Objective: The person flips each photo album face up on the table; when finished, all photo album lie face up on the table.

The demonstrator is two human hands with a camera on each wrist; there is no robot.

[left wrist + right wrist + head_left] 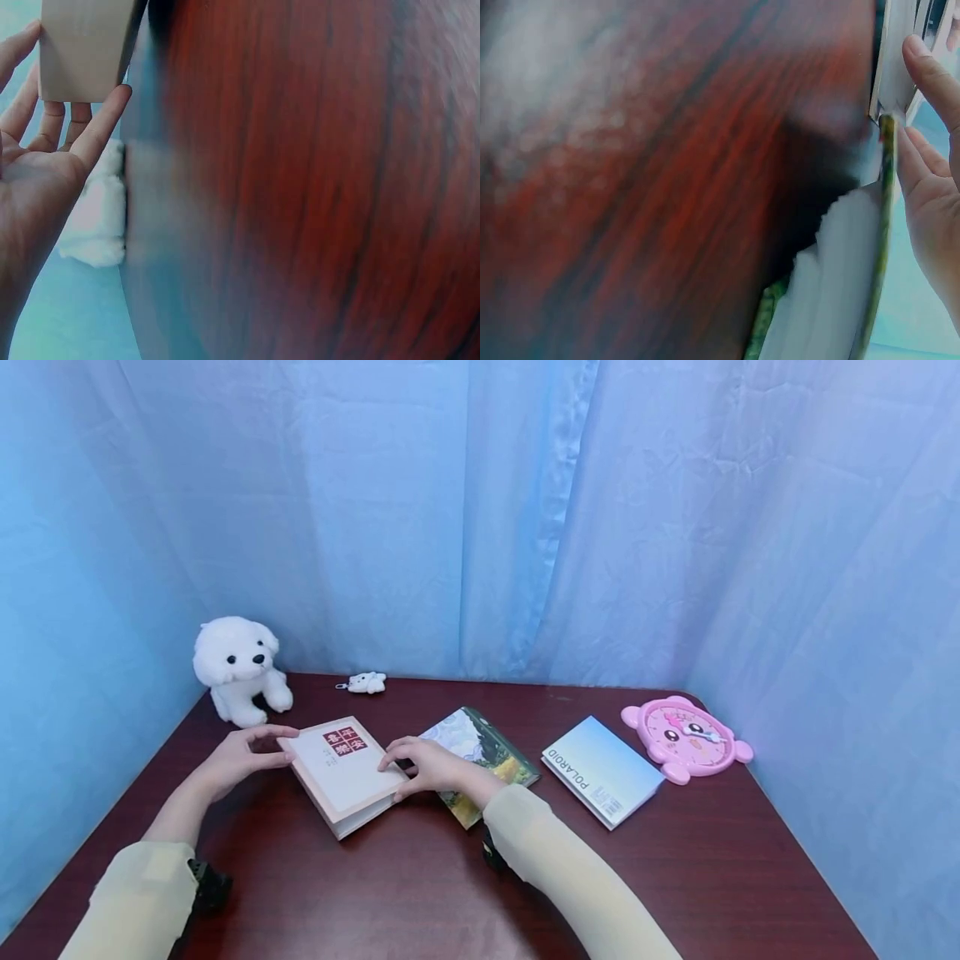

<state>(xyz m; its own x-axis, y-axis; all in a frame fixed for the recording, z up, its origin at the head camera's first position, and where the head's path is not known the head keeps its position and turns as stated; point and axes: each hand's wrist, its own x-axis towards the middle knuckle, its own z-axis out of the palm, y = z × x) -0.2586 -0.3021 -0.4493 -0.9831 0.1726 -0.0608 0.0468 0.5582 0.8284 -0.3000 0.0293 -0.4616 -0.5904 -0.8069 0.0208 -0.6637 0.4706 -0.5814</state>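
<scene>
A thick white book [341,777] with red square lettering lies at a slant on the dark wooden table. At its left side is my left hand [238,764], thumb and fingers spread about the edge; in the left wrist view the pale spine [84,52] sits between the fingertips. My right hand [429,767] holds the book's right side, fingertips over the cover and thumb low at the page edge. Beneath the right wrist lies a book with a painted landscape cover [480,747], partly hidden by the arm. Its page block [840,262] shows in the right wrist view.
A white plush dog [238,668] sits at the back left, beside a small white keychain toy [366,682]. To the right are a pale blue Polaroid book [603,772] and a pink clock [690,737]. Blue curtains [375,527] hang around the table [337,902].
</scene>
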